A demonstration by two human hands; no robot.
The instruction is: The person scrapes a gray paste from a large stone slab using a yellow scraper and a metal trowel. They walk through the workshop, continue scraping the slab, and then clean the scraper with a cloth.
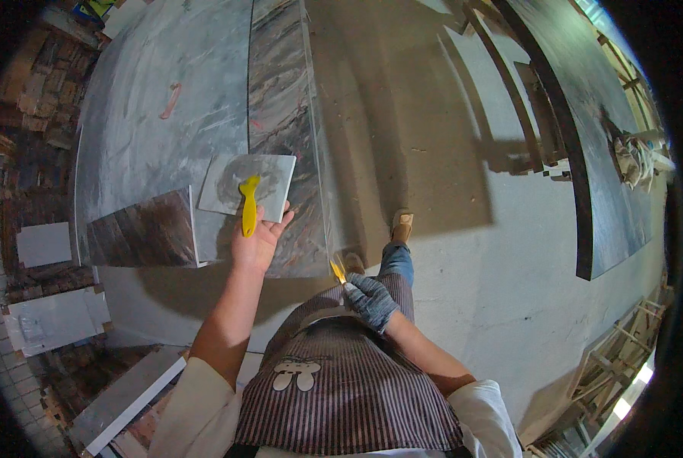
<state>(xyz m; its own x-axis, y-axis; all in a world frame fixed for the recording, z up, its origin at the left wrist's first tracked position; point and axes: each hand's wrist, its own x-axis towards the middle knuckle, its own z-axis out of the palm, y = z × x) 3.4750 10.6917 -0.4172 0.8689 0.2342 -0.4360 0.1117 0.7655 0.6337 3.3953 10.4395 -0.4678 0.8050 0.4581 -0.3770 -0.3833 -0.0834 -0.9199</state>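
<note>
My bare left hand (259,243) grips the near edge of a pale rectangular tile (279,172), which is held over the stone slab table. Dark grey paste (227,177) is smeared across the tile's top. Lying on the tile is a yellow plastic scraper (249,210), its handle pointing back over my palm. My right hand (370,301), in a grey knit glove, is closed in front of my apron around a small yellow tool (338,272). That tool's tip is thin and hard to make out.
Under the tile spreads a large grey slab (158,46) with a brown-veined strip (280,99) along its right side. A dark veined piece (147,229) lies at its near left corner, and a reddish strip (172,101) farther back. Another dark-edged slab (582,198) stands at right, with a crumpled cloth (635,162) on it.
</note>
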